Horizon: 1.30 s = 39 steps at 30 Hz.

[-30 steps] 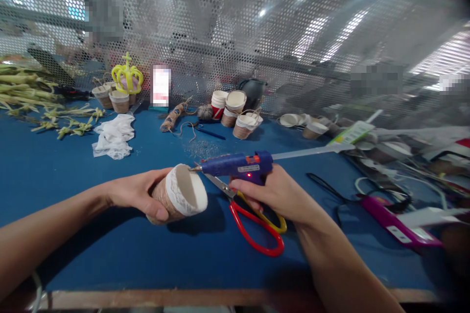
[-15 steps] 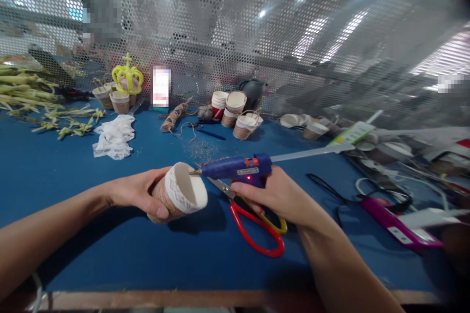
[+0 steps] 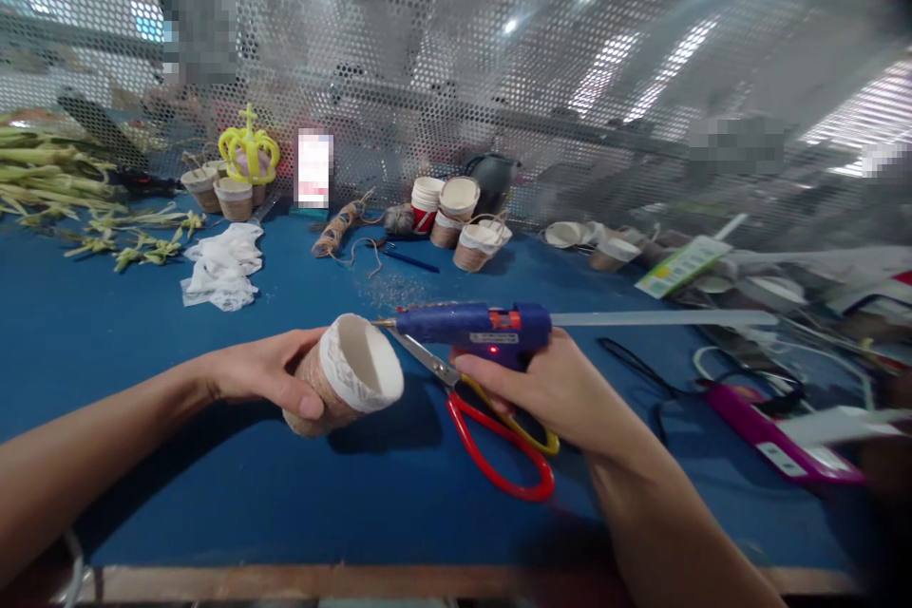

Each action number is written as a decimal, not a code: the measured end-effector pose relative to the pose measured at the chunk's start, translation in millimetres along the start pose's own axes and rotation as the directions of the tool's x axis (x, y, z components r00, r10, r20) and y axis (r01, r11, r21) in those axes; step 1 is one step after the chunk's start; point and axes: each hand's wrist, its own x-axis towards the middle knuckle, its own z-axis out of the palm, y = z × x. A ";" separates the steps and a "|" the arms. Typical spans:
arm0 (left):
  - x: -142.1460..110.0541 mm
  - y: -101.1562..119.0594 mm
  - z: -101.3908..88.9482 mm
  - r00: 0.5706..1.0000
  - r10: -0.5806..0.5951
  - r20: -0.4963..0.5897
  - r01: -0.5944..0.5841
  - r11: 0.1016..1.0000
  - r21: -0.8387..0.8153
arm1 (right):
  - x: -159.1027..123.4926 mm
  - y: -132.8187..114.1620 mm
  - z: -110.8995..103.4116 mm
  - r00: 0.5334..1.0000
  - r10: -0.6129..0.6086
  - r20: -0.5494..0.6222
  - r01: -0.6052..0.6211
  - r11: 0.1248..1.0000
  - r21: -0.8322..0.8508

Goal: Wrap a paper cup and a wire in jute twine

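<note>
My left hand point(image 3: 275, 375) is wrapped round a paper cup point(image 3: 363, 366), tilted with its mouth toward the right. Brown twine covers the cup's side, and a band of white lace runs below its rim. In my right hand point(image 3: 531, 380) is a blue hot glue gun point(image 3: 456, 325), its red light on and a long clear glue stick point(image 3: 662, 317) sticking out of its back. The gun's nozzle points left, close to the cup's far rim. Beneath the gun lie scissors point(image 3: 499, 456) with red and yellow handles, partly hidden by my right hand.
White lace point(image 3: 224, 266) lies crumpled at left, near green plant stalks point(image 3: 49, 176). Twine-wrapped cups point(image 3: 479, 245), a bundle of twine point(image 3: 338, 228) and a phone point(image 3: 313, 171) stand along the back. A purple power strip point(image 3: 784, 437) with cables lies at right. A perforated metal screen point(image 3: 427, 66) rises behind.
My right hand has drawn the glue gun slightly right and levelled it, so the nozzle has left the cup's mouth. The cup has barely moved in my left hand.
</note>
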 end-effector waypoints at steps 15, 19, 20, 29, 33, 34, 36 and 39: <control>-0.4 2.0 1.5 1.000 -0.004 0.022 0.007 0.989 -0.150 | 0.1 -1.6 -1.8 0.996 -0.089 0.016 0.089 0.995 -0.044; -1.3 3.4 2.2 1.000 -0.012 0.001 0.012 0.989 -0.149 | -0.5 -2.8 -2.0 0.995 -0.095 0.003 0.095 0.993 -0.071; -1.5 3.5 2.0 1.000 -0.011 -0.004 0.010 0.989 -0.145 | -0.5 -2.8 -2.0 0.995 -0.097 0.003 0.097 0.992 -0.075; -1.1 2.6 0.9 1.000 -0.008 -0.019 0.006 0.994 -0.110 | -0.6 -1.3 -3.0 0.994 -0.107 0.014 0.108 0.989 -0.096; -1.7 3.2 1.1 1.000 -0.008 -0.025 0.006 0.995 -0.098 | -1.2 -3.5 -3.3 0.994 -0.106 0.008 0.106 0.991 -0.087; -1.7 3.4 1.2 0.999 -0.009 -0.031 0.006 0.996 -0.090 | -1.3 -4.0 -3.3 0.994 -0.106 0.010 0.106 0.991 -0.083; -1.5 4.1 1.3 0.999 -0.003 -0.043 0.000 0.998 -0.069 | -1.4 -4.3 -2.9 0.994 -0.105 0.008 0.106 0.991 -0.076; -0.8 5.5 1.0 0.998 0.028 -0.059 -0.029 1.000 -0.001 | -1.3 -3.6 -2.3 0.995 -0.098 -0.008 0.098 0.994 -0.058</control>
